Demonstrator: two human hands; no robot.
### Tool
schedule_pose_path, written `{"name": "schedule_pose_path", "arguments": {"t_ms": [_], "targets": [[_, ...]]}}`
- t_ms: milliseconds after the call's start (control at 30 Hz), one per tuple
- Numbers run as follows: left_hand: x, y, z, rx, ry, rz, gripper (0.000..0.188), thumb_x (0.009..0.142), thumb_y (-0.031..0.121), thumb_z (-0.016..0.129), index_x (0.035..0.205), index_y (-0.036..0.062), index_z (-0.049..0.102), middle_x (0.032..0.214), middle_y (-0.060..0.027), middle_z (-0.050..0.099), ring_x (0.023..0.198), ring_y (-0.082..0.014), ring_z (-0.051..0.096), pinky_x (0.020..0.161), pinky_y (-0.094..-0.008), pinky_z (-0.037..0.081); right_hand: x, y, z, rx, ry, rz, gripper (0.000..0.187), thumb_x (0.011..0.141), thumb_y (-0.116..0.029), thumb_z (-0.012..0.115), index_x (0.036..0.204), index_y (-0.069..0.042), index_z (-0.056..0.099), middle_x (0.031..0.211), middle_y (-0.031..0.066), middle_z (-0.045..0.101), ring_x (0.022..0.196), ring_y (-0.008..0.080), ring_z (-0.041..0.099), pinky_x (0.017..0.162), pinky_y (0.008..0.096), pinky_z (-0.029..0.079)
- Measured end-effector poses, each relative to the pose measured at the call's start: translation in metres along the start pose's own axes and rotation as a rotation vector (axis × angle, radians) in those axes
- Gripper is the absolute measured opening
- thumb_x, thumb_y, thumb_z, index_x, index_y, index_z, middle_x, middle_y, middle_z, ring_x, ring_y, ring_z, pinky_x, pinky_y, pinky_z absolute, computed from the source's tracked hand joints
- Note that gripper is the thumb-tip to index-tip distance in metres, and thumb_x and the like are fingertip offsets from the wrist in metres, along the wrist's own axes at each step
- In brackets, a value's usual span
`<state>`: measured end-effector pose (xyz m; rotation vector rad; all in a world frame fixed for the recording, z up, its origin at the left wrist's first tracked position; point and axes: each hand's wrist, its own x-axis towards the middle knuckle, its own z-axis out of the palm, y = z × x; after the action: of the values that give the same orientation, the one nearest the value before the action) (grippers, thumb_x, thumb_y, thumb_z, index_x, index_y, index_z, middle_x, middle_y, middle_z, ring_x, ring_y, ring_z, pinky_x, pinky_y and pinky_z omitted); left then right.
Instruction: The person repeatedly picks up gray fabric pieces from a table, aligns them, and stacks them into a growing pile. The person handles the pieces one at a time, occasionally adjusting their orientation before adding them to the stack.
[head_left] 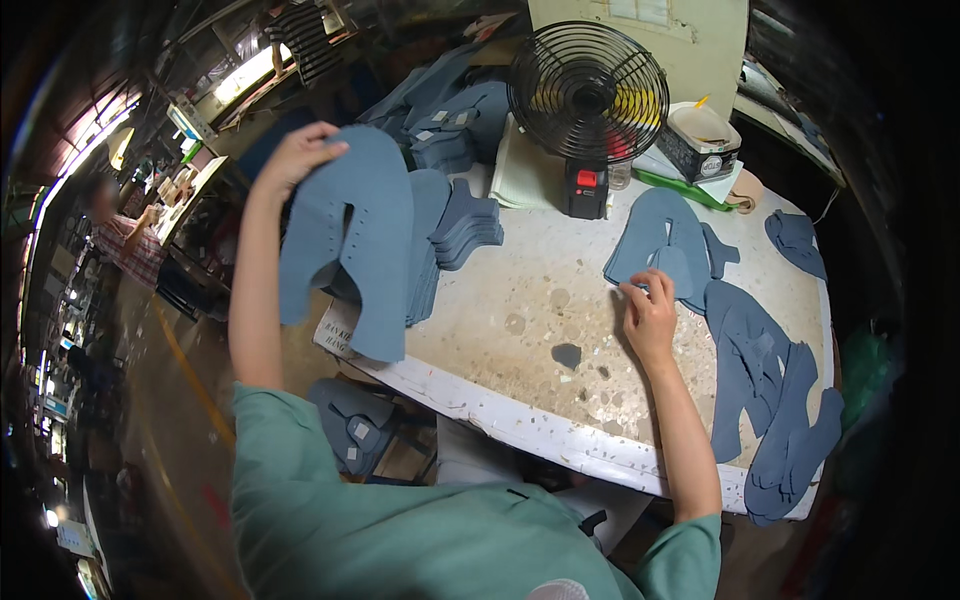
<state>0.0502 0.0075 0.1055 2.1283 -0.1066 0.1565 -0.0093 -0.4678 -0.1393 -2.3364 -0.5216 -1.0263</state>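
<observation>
My left hand [300, 158] is raised at the left, closed on the top edge of a blue-grey shoe upper piece [378, 215]. This U-shaped piece has a slit and rows of small holes, and hangs beside the table's left end. Over the table, my right hand [650, 318] has its fingers curled together at the near edge of a stack of blue-grey shoe pieces [640, 228]. Whatever its fingertips may hold is too small to make out. A small rounded blue piece [672, 268] lies on that stack, just beyond the fingers.
Behind stand a black fan [588, 95] and a box with a tub [703, 135]. Stacked blue pieces [467, 225] lie at the left, more loose pieces [750, 345] along the right. A dark scrap [567, 355] lies mid-table. Other people are in the left background.
</observation>
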Motion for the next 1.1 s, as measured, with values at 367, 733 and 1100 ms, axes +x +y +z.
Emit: {"name": "schedule_pose_path", "arguments": {"t_ms": [367, 733, 1100], "targets": [[0.108, -0.153, 0.056, 0.344, 0.081, -0.243, 0.035, 0.068, 0.018, 0.079, 0.099, 0.0052, 0.068, 0.084, -0.0046, 0.066, 0.076, -0.0136, 0.059, 0.071, -0.0278, 0.046, 0.002, 0.004, 0.001, 0.005, -0.017, 0.037, 0.021, 0.066, 0.005, 0.062, 0.084, -0.004, 0.066, 0.095, 0.0080, 0.058, 0.104, 0.0306, 0.052, 0.082, 0.0387, 0.047], [0.133, -0.176, 0.088, 0.434, 0.141, -0.173, 0.038, 0.067, 0.027, 0.079, 0.099, 0.0099, 0.070, 0.092, -0.0086, 0.069, 0.083, -0.0217, 0.064, 0.077, -0.0318, 0.049, 0.003, 0.006, 0.005, 0.025, -0.055, 0.040, 0.019, 0.067, 0.005, 0.063, 0.083, -0.003, 0.066, 0.092, 0.0085, 0.059, 0.103, 0.0304, 0.054, 0.079, 0.0377, 0.048], [-0.005, -0.206, -0.021, 0.929, -0.126, -0.535, 0.072, 0.091, 0.062, 0.034, 0.073, 0.0004, 0.068, 0.062, -0.0132, 0.064, 0.056, -0.0257, 0.064, 0.056, -0.0364, 0.051, 0.003, 0.002, 0.005, 0.028, -0.060, 0.029, 0.021, 0.068, 0.007, 0.060, 0.085, -0.005, 0.066, 0.093, 0.0071, 0.059, 0.102, 0.0298, 0.054, 0.080, 0.0368, 0.048]]}}
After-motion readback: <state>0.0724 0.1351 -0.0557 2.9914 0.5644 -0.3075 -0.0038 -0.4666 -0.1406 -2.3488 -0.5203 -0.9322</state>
